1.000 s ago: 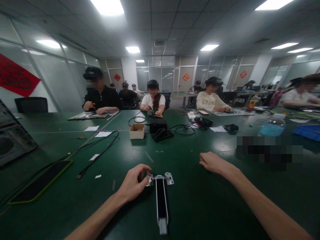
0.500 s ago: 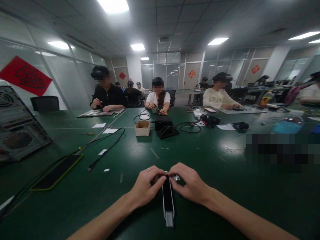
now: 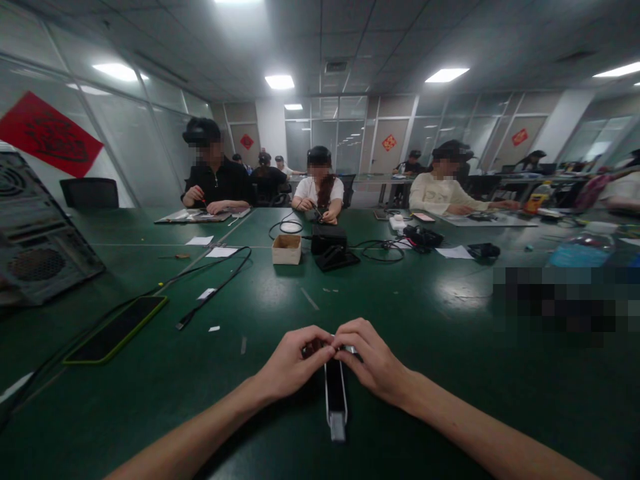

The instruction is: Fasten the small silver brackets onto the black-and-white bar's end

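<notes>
On the green table in front of me lies a long, narrow black piece [image 3: 336,387] with a light rim and a grey block-like end nearest me. At its far end, my left hand [image 3: 295,363] is closed, thumb and index finger pressed on the edge. My right hand [image 3: 373,363] meets it there, fingertips pinched together and almost touching the left ones. A small silver part [image 3: 353,349] shows partly under the right fingers. What exactly lies between the fingertips is hidden.
Left of me are a phone [image 3: 117,330] in a green-edged case, a black cable [image 3: 215,293] and a computer case [image 3: 43,233]. Ahead stand a small open box [image 3: 287,250] and a black device [image 3: 329,240]. Several people sit across the table. A jug of blue liquid [image 3: 583,250] is right.
My right fingers have moved slightly left, closing in on the left fingertips and covering more of the silver part. The view has shifted a little.
</notes>
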`<state>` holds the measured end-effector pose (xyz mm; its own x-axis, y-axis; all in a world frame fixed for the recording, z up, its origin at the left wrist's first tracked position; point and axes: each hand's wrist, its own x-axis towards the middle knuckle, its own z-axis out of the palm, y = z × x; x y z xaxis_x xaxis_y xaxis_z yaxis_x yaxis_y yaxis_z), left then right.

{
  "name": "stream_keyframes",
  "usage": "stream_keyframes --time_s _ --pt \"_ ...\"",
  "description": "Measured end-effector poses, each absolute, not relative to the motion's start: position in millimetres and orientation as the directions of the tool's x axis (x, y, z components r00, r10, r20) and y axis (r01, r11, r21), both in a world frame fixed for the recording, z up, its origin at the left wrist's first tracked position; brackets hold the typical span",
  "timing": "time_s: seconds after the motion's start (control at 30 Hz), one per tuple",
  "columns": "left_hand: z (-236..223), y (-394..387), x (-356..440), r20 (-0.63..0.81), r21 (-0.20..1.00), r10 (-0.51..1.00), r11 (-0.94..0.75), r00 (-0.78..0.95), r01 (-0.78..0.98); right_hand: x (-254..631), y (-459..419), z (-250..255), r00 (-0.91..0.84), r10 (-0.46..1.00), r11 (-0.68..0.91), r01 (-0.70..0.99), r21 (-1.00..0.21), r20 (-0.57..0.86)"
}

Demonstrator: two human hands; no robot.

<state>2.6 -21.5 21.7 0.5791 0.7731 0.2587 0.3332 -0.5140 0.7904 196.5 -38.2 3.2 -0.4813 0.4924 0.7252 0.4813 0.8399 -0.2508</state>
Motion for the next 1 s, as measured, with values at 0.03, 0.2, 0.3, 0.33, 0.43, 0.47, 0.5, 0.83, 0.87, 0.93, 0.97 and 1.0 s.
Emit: stream_keyframes --time_s 0.03,0.2,0.3,0.33,0.43,0.47,0.5,0.83,0.87,0.93,0.97,1.0 --pt "22 -19 1 0.254 0.776 0.771 -0.523 0.584 0.353 198 -38 3 -0.494 0.497 0.836 0.492 -0.243 0.713" --pt "25 0 -17 0.258 0.684 0.756 -0.583 0.602 0.439 214 -29 9 -0.5 0.555 0.784 0.583 -0.215 0.665" --pt "22 12 -27 0.26 0.61 0.776 -0.593 0.575 0.525 229 -22 12 -0.501 0.65 0.716 0.655 -0.241 0.57" --pt "21 15 -28 0.25 0.59 0.779 -0.594 0.575 0.548 232 -20 11 -0.506 0.682 0.694 0.675 -0.251 0.528" --pt "17 18 -30 0.202 0.548 0.767 -0.605 0.609 0.579 239 -16 8 -0.521 0.745 0.65 0.705 -0.282 0.416" --pt "16 18 -29 0.186 0.539 0.762 -0.607 0.621 0.584 239 -15 7 -0.528 0.753 0.647 0.704 -0.293 0.392" --pt "16 18 -29 0.176 0.532 0.759 -0.609 0.628 0.588 239 -15 6 -0.536 0.757 0.646 0.7 -0.305 0.374" --pt "15 13 -24 0.193 0.525 0.76 -0.614 0.62 0.589 231 -16 0 -0.55 0.754 0.655 0.671 -0.348 0.359" --pt "15 14 -24 0.193 0.523 0.76 -0.615 0.62 0.591 231 -16 0 -0.548 0.756 0.653 0.67 -0.352 0.358" --pt "12 15 -23 0.191 0.513 0.762 -0.615 0.618 0.599 231 -16 0 -0.546 0.758 0.65 0.672 -0.355 0.357" --pt "11 16 -23 0.189 0.507 0.765 -0.613 0.616 0.606 230 -16 1 -0.545 0.759 0.65 0.673 -0.353 0.357" --pt "10 16 -23 0.186 0.502 0.769 -0.61 0.612 0.614 230 -17 1 -0.545 0.757 0.651 0.674 -0.348 0.359"
